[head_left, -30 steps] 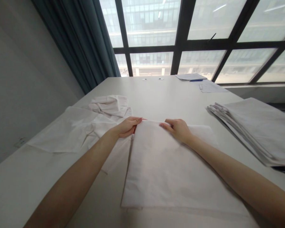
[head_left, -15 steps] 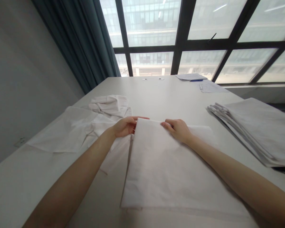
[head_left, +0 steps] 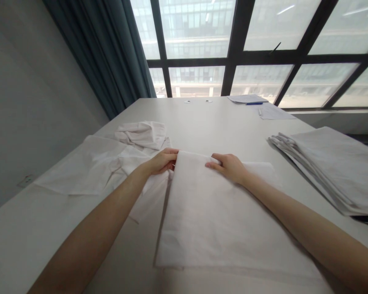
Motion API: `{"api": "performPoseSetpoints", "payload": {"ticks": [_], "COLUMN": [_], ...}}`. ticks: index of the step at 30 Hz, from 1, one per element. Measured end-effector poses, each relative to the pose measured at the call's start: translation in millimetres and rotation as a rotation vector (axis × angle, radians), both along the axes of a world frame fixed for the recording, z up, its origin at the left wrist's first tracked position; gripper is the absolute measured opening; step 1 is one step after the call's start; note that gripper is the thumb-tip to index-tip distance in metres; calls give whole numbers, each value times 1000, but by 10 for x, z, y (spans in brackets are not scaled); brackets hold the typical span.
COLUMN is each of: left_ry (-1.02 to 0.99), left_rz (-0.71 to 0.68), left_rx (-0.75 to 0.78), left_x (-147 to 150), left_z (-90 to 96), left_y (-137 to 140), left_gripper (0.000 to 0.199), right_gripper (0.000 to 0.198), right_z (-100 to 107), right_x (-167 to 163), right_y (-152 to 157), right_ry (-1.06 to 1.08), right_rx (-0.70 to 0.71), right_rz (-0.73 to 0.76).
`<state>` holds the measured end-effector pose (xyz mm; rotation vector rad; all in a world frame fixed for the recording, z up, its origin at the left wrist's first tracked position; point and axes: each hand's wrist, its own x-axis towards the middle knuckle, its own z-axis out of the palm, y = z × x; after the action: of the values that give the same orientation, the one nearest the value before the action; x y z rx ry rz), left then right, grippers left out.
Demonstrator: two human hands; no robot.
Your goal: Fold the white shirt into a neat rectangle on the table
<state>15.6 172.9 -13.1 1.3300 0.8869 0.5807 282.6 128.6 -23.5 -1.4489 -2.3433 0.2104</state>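
A folded white cloth (head_left: 221, 220) lies on the table in front of me, its layers showing along the left and near edges. My left hand (head_left: 164, 161) is closed around its far left corner, with some fingertips hidden behind the fabric. At the far edge, my right hand (head_left: 230, 167) pinches the cloth, thumb on top and fingers over the rim. Left of the folded cloth, a loose crumpled white cloth (head_left: 92, 167) spreads out, partly covered by my left forearm.
On the right stands a stack of folded white cloths (head_left: 340, 167), with something dark under its near corner. Papers (head_left: 247, 99) and a blue pen (head_left: 254, 103) lie at the far end of the white table (head_left: 199, 122). Behind are a dark curtain (head_left: 110, 53) and windows.
My left fingers, stretched out behind the corner before, have curled onto it. The right thumb has shifted slightly left along the cloth. The folded cloth has barely moved.
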Motion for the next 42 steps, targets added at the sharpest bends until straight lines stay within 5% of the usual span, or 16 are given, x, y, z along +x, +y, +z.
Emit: {"api": "performPoseSetpoints", "payload": {"ticks": [6,14,21,27,42], "left_ry": [-7,419,619,1019,1046], "left_rz": [-79,-38,-150,-179,-216], "left_rx": [-135,428,651,843,820], "left_x": [-11,174,240,400,145], "left_z": [95,330,546,550,499], "left_y": [-24,-207,-338,-512,-329], "left_gripper": [39,42,29,22,27], "right_gripper": [46,45,45,48,57], "right_z": [-27,-19,5,58,245], "right_x": [-26,-33,-69,-155,203], "right_y": [-32,-47,-80,-126,97], "right_ry": [-64,-104,-104,-148,-335], "right_rx": [75,152,195,189,-25], "right_rz": [14,91,219,292,130]}}
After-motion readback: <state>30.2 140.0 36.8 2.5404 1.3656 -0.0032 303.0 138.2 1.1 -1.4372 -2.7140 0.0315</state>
